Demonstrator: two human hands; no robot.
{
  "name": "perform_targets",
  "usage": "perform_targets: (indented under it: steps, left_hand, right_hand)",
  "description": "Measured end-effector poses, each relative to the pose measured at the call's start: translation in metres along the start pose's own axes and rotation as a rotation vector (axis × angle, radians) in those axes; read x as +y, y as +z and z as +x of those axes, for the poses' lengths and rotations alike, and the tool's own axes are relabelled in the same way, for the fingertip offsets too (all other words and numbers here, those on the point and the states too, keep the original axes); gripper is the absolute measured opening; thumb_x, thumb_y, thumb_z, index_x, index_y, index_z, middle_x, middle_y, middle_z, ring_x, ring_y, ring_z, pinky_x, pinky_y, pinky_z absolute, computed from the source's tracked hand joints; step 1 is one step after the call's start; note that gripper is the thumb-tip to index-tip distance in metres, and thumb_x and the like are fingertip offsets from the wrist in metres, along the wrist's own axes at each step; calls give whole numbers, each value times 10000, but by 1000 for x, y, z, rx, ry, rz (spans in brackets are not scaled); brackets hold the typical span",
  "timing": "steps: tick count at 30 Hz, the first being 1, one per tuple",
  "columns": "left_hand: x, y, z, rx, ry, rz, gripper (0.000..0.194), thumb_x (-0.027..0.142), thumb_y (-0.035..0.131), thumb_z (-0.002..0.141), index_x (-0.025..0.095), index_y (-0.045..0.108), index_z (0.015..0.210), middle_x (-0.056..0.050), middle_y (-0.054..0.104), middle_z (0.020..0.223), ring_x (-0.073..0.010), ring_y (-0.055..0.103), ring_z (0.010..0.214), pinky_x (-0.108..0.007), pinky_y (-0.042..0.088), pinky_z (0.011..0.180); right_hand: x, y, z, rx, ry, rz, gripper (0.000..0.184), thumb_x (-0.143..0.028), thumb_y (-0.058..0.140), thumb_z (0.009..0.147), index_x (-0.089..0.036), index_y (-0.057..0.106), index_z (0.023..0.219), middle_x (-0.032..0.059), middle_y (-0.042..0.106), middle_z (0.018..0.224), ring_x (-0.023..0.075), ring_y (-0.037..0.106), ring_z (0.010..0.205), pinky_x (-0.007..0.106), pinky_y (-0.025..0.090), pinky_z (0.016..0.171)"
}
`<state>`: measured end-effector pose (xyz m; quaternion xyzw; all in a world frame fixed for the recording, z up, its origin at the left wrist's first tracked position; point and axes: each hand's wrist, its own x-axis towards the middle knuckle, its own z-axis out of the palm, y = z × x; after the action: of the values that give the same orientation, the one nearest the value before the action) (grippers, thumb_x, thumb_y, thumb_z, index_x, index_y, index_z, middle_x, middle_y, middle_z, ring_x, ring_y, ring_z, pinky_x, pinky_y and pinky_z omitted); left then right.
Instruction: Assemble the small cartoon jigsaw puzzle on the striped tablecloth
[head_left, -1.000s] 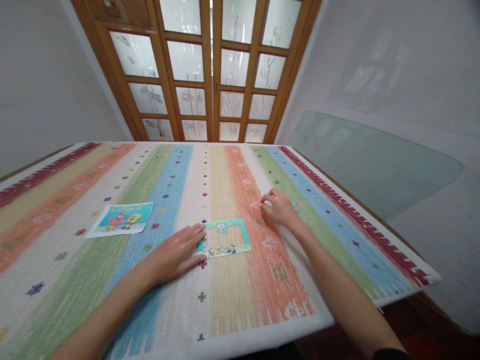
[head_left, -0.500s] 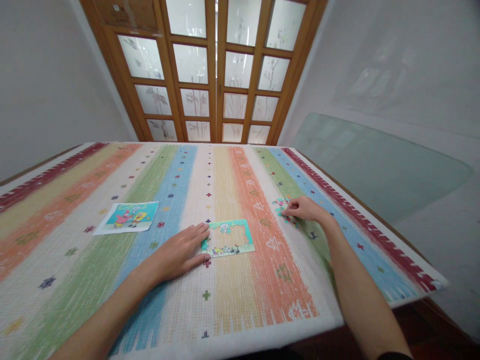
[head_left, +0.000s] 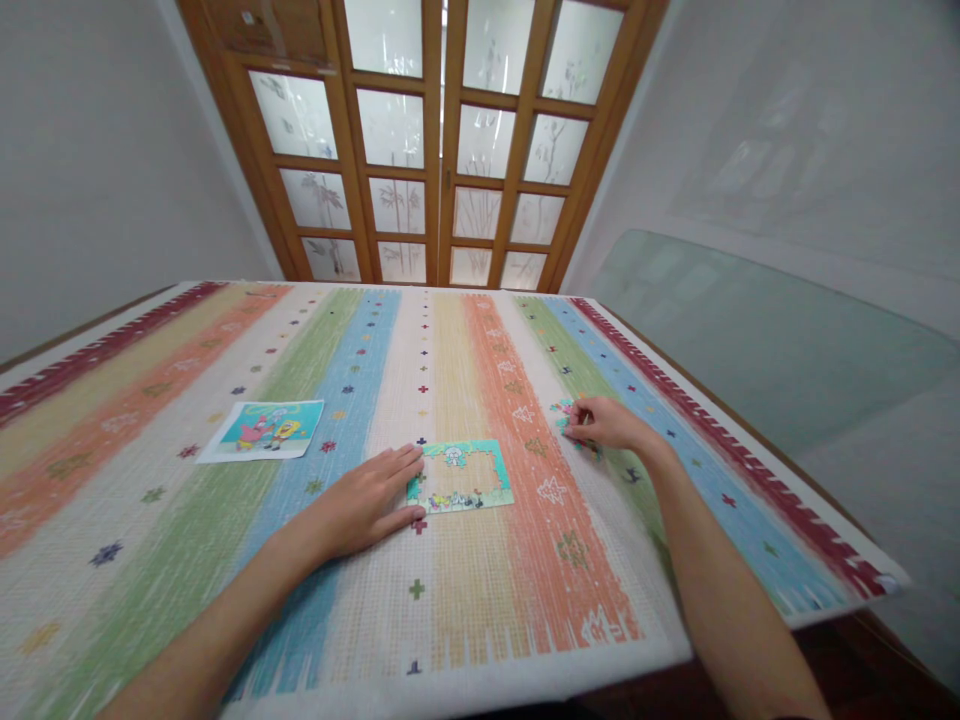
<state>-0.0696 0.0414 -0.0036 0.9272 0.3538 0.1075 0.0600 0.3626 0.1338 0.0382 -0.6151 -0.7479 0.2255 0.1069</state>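
Note:
A jigsaw puzzle [head_left: 499, 495] lies flat on the striped cloth, its border joined and its middle showing the cloth through a gap. My left hand [head_left: 375, 497] rests flat at the puzzle's left edge, fingers stretched out and fingertips touching it. To the right, my right hand [head_left: 602, 422] is over a small heap of loose puzzle pieces [head_left: 562, 407]. Its thumb and fingers are pinched together at a puzzle piece, and they partly cover the heap. A printed picture [head_left: 274, 432] of cartoon figures lies farther left, apart from both hands.
The striped tablecloth [head_left: 390, 600] covers the table, whose front edge runs close below my arms. Behind the table stand wooden doors with glass panes [head_left: 390, 130]. A pale green glass panel [head_left: 750, 320] leans against the right wall.
My right hand's fingers have moved slightly lower over the loose pieces and curled in more. The left hand keeps its place on the puzzle. The whole view has shifted a little.

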Motion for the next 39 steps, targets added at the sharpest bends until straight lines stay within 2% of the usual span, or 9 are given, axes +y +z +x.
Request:
perform_targets:
  steps: [5,7,12,17,23,33,39]
  left_hand:
    - [-1,2,0,3,4,-10,553,533,441,1052,192,447,1487,-133,420,1582,-295,438,1437,-458,355,1197]
    - [-1,2,0,2,5,-6,552,536,441,1051,196,443,1487,-130,428,1579,-291,436,1439,-451,357,1196]
    - [0,0,1,-10,-1,7,556,548,417,1054,183,456,1472,-139,433,1577,-291,440,1436,-446,365,1188]
    - [2,0,1,-9,-12,-7,556,548,430,1048,188,467,1470,-138,433,1577,-298,437,1438,-456,365,1185]
    - [2,0,1,-20,-14,6,578,547,419,1050,144,475,1460,-162,431,1574,-307,437,1436,-453,366,1185]
    - [2,0,0,-5,-4,5,571,552,411,1055,162,473,1468,-152,438,1572,-286,430,1444,-440,357,1192]
    - [3,-1,2,-27,-10,33,615,581,364,1059,137,471,1472,-170,449,1562,-293,432,1442,-446,364,1188]
  right_hand:
    - [-24,16,3,17,-139,164,228,-407,664,822,-181,659,794,14,668,643,143,575,542,260,431,570]
    - [-39,29,4,55,-235,243,230,-397,660,840,-170,678,810,37,707,718,157,615,623,267,468,615]
    - [-76,61,-1,-42,-465,289,159,-266,630,907,-182,765,894,51,755,832,168,668,753,283,510,710]
    - [-97,84,-8,-39,-634,299,167,-147,630,912,-189,784,958,64,749,869,166,668,798,281,514,727]
    - [-106,92,-12,-2,-645,267,151,-109,652,896,-183,779,932,64,761,877,168,671,799,284,508,746]
    - [-125,113,-20,-26,-666,315,192,-51,634,876,-182,763,932,52,775,906,157,690,828,271,522,778]
    - [-130,121,-19,-15,-766,263,246,-22,576,886,-193,745,938,49,767,914,166,682,879,299,522,836]
